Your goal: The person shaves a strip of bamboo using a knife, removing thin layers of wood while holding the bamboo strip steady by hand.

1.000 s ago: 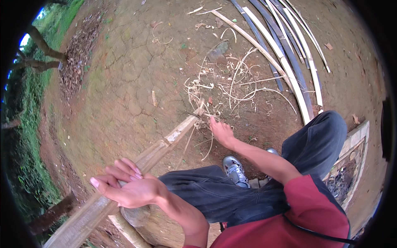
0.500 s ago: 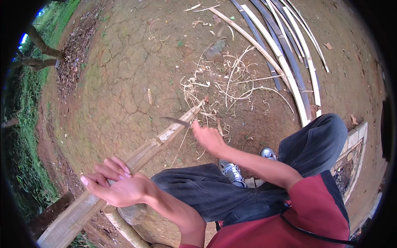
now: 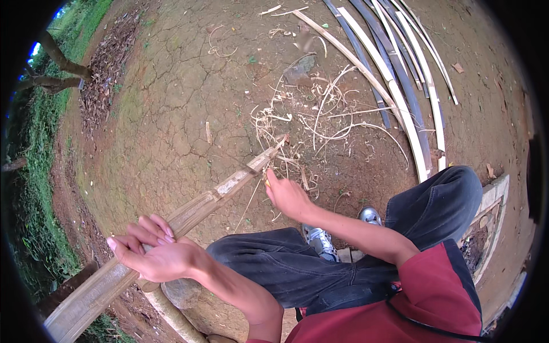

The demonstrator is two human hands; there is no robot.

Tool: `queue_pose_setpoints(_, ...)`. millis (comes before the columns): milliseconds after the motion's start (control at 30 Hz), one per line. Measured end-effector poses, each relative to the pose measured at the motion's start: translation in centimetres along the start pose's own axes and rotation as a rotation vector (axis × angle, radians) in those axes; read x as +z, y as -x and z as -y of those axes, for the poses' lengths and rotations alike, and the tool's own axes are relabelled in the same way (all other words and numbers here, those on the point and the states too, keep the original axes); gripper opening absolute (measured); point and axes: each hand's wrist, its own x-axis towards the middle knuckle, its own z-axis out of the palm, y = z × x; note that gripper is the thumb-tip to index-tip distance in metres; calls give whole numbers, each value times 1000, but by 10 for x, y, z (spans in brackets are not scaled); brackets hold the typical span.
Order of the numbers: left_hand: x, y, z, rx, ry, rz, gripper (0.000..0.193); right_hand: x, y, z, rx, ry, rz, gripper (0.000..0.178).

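Note:
A long split bamboo length (image 3: 194, 212) runs slantwise from the lower left toward the middle of the ground, its far end narrow and pale. My left hand (image 3: 157, 251) is closed around its thicker part, palm turned upward and fingers curled over the wood. Farther along, my right hand (image 3: 287, 197) grips a knife (image 3: 250, 170) by its handle, which is mostly hidden in the fist. Its thin, dark blade lies across the bamboo close to the narrow end and is partly blurred.
Curly bamboo shavings (image 3: 320, 117) litter the ground beyond the narrow end. Several long bamboo strips (image 3: 400, 97) lie at the far right. My bent legs (image 3: 274, 257) are just behind the knife hand. A pole (image 3: 171, 314) sits under the bamboo, and a framed brick edge (image 3: 489, 223) is at the right.
My left hand has shifted slightly left along with the bamboo. My right hand has dropped a little closer to me, and the knife blade has turned to lie more steeply across the wood.

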Motion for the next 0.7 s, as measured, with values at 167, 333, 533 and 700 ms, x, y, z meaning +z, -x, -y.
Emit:
queue_pose_setpoints(167,18,12,-8,-2,37,37,40,34,-30,-109,245,315,-254,17)
queue_pose_setpoints(333,14,5,-7,-56,89,-17,41,-3,-40,-71,377,-286,203,23)
queue_pose_setpoints(533,9,7,-1,-21,83,7,41,-27,-13,1,137,-202,34,31)
queue_pose_setpoints(700,17,13,-10,-25,67,7,41,33,-29,-91,320,202,-218,15)
